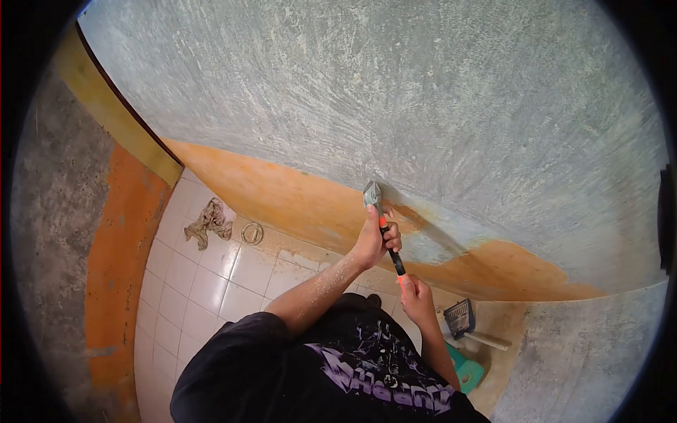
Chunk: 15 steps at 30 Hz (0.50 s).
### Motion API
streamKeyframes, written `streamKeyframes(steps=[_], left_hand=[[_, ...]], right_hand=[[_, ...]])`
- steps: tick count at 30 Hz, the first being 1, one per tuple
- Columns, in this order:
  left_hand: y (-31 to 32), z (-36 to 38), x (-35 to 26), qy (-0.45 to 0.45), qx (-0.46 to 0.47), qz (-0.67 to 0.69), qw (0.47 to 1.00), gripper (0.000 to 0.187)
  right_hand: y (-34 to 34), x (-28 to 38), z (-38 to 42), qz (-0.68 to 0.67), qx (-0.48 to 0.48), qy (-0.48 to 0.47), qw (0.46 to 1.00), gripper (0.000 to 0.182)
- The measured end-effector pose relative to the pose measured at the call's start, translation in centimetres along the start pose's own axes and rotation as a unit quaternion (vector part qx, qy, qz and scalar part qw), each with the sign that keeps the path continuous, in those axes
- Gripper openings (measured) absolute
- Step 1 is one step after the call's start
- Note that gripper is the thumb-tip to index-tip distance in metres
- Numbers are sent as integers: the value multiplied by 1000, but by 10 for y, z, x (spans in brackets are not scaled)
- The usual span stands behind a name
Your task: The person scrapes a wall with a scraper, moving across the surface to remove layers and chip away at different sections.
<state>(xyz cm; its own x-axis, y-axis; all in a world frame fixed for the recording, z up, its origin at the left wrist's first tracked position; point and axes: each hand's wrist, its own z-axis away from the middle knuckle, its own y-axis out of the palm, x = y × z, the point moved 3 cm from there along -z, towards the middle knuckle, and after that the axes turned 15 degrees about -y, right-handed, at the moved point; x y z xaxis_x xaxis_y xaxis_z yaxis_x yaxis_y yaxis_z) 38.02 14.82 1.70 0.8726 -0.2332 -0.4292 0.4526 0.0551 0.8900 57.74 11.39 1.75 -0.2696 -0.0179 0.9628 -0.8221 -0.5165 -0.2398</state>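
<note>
A long scraper with a black and orange handle slants up to the wall. Its grey head is at the wall, close to where bare grey-blue surface meets orange paint. My left hand is closed around the upper handle, just below the head. Lower down, my right hand grips the end of the handle. Pale flecks of dust cover my left forearm. Whether the blade's edge touches the wall is hard to make out.
On the white tiled floor lie a crumpled cloth and a ring-shaped roll. A dark tray, a pale brush-like tool and a green container are at lower right. Another wall, orange and grey, stands at left.
</note>
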Motion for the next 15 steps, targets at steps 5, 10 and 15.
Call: streamKeyframes(steps=[5,10,15], left_hand=[[19,-4,14,-48,-17,19,999,55],[9,-8,16,-41,28,37,998,53],[9,-4,12,-47,5,3,999,55]], right_hand=[[-15,8,13,-14,-4,22,1000,39],[-16,12,13,15,-3,3,1000,40],[-10,3,14,1,-15,10,1000,39]])
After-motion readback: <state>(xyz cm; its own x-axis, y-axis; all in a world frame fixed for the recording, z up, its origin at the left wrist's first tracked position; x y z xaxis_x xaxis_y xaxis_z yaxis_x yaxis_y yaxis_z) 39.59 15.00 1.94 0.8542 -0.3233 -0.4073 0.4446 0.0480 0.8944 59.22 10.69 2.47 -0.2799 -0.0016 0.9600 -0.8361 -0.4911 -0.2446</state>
